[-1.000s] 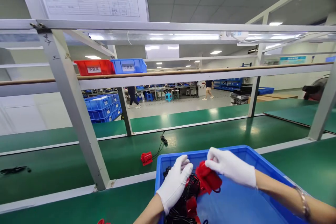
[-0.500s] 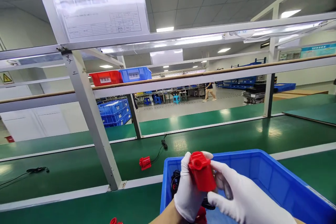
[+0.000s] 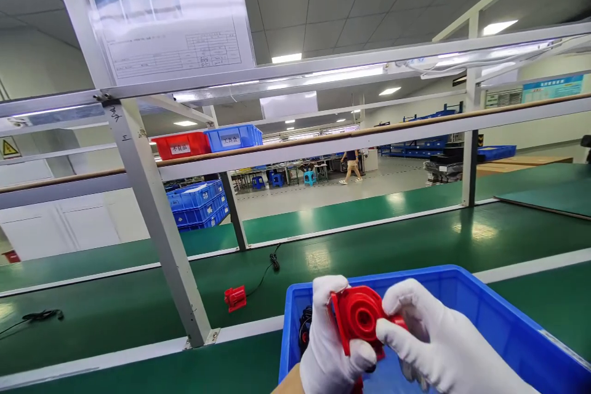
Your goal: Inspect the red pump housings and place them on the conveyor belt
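A red plastic pump [image 3: 362, 315] with a round ringed opening facing me is held above the blue bin [image 3: 455, 286]. My left hand [image 3: 325, 338], in a white glove, wraps it from the left, thumb below the opening. My right hand [image 3: 429, 338], also gloved in white, pinches the short red spout at its right side between thumb and forefinger. Inside the bin's left end lies black cable [image 3: 305, 327]. Most of what lies under my hands is hidden.
Another red pump [image 3: 235, 298] with a coiled black cord [image 3: 275, 260] lies on the green belt [image 3: 369, 245]. A second black cord [image 3: 44, 315] is at left. A slanted metal post [image 3: 161, 240] stands left of the bin. Red [image 3: 180, 145] and blue [image 3: 235, 137] boxes sit on the shelf.
The held pump has been turned so that its round ringed opening faces me. My right hand has closed in on its spout. A distant person has walked left.
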Demonstrator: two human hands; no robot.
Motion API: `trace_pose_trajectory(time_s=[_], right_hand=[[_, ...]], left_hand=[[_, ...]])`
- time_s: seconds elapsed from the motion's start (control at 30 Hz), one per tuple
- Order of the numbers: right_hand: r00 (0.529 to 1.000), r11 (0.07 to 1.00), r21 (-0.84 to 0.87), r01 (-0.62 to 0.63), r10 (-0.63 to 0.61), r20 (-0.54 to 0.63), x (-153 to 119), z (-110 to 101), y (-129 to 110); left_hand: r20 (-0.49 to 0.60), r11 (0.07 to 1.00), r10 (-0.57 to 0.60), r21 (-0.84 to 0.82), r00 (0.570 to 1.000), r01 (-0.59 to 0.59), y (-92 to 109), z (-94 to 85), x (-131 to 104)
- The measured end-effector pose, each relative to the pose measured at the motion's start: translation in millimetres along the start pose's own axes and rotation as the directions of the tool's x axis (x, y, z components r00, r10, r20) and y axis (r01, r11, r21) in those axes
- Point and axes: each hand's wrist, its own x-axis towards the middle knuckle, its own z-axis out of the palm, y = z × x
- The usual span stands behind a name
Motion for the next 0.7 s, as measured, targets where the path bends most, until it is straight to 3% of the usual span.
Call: trace_pose_trajectory(time_s=[0.07, 0.1, 0.2, 0.3, 0.37, 0.4, 0.5, 0.6, 0.7], right_hand=[[0.997, 0.994, -0.080, 0.075, -0.073, 0.029, 12.9, -18.5, -4.9], [0.993, 0.981, -0.153, 0.118, -0.118, 0.010, 21.8, -33.5, -9.4], [0.965, 0.879, -0.459, 0.130, -0.218, -0.143, 57.6, -98.6, -30.4], [0.885, 0.631, -0.776, -0.026, -0.346, -0.311, 102.0, -168.7, -56.8], [0.855, 0.446, -0.887, -0.123, -0.406, -0.323, 132.9, -198.1, -69.9], [0.861, 0.384, -0.913, -0.137, -0.409, -0.301, 148.0, -204.5, -72.4], [0.928, 0.355, -0.931, -0.083, -0.314, -0.202, 187.7, -190.2, -57.4], [0.988, 0.430, -0.902, -0.045, -0.112, -0.103, 212.6, -141.5, -15.1], [0.995, 0.532, -0.845, -0.051, 0.096, 0.000, 224.8, -87.1, 28.7]], left_hand=[[0.006, 0.974, 0.058, 0.219, 0.998, -0.058, -4.2, -5.2, 0.9], [0.010, 0.943, 0.028, 0.331, 1.000, -0.030, -7.5, -8.1, 1.2], [0.039, 0.830, -0.215, 0.534, 0.976, 0.162, -23.6, -15.3, 0.4], [0.147, 0.732, -0.482, 0.610, 0.864, 0.305, -44.0, -16.9, -2.3], [0.241, 0.710, -0.558, 0.634, 0.794, 0.306, -53.9, -14.9, -3.7], [0.274, 0.714, -0.562, 0.636, 0.780, 0.291, -56.8, -13.7, -4.0], [0.294, 0.715, -0.563, 0.642, 0.772, 0.277, -59.5, -12.0, -3.3], [0.300, 0.663, -0.633, 0.686, 0.714, 0.300, -63.3, -13.3, -0.4], [0.284, 0.554, -0.733, 0.777, 0.618, 0.300, -77.6, -12.3, 4.4]])
